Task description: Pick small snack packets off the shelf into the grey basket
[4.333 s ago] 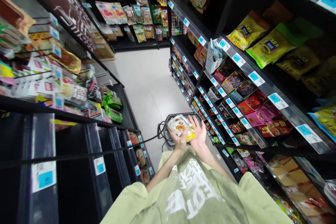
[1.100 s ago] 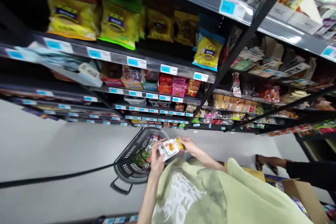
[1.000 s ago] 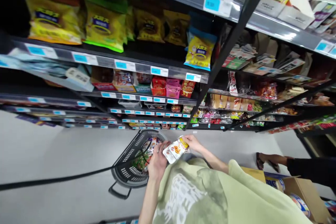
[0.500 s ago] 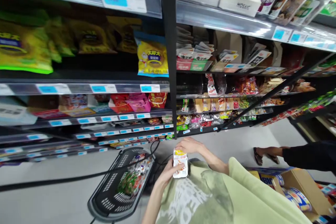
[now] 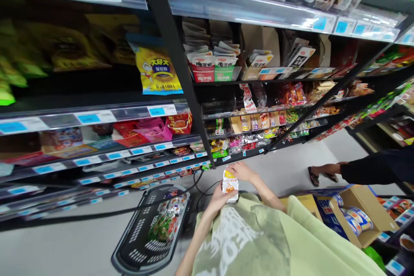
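A small white snack packet (image 5: 230,187) with a yellow top is upright in front of my shirt. My left hand (image 5: 219,198) grips its lower part, thumb across the front. The fingers of my right hand (image 5: 242,171) are bent over its top edge and hold it there. Down to the left, a black shopping basket (image 5: 134,233) stands on the floor with several packaged goods inside, among them a bag of something green (image 5: 161,227).
Shelves (image 5: 181,51) of packaged snacks span the front. A black cable (image 5: 106,214) crosses above the basket. Another person's legs (image 5: 326,170) are at the right. An open cardboard box (image 5: 371,211) with blue and white packs stands at the lower right.
The view has turned right, so the shelves shift left. Both hands still hold the snack packet, which has tilted slightly. The basket stays on the floor.
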The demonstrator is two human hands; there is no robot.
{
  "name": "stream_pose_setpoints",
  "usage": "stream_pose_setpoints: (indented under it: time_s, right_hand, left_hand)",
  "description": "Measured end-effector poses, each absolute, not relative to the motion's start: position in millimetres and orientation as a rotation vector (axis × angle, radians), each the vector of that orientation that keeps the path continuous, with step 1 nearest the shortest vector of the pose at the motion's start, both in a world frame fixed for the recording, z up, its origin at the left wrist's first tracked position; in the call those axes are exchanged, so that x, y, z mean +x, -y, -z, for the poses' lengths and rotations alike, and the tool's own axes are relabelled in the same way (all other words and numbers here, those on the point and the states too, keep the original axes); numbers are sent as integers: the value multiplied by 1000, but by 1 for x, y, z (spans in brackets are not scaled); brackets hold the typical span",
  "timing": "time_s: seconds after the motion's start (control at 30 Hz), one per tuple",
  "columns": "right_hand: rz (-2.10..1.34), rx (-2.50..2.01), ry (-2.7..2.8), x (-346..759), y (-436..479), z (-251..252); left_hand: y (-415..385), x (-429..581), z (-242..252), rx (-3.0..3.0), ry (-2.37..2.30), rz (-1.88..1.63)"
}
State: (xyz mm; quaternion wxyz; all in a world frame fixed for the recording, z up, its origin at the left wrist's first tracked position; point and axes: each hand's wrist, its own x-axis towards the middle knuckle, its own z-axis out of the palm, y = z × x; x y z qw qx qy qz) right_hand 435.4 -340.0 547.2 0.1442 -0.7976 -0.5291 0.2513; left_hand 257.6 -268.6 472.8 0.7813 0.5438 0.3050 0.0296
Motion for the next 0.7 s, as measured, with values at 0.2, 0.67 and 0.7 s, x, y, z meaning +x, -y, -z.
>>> stream_pose_setpoints:
  time_s: [0.2, 0.67, 0.7]
  right_hand:
    - [-700, -2204, 1267, 429, 329, -538]
    - [-747, -1985, 887, 408, 330, -532]
    - [-751, -1996, 880, 408, 331, -533]
  left_hand:
    - [255, 261, -489, 1175, -730, -40]
    - [240, 253, -484, 1207, -710, -5]
    - [241, 255, -482, 1200, -710, 8]
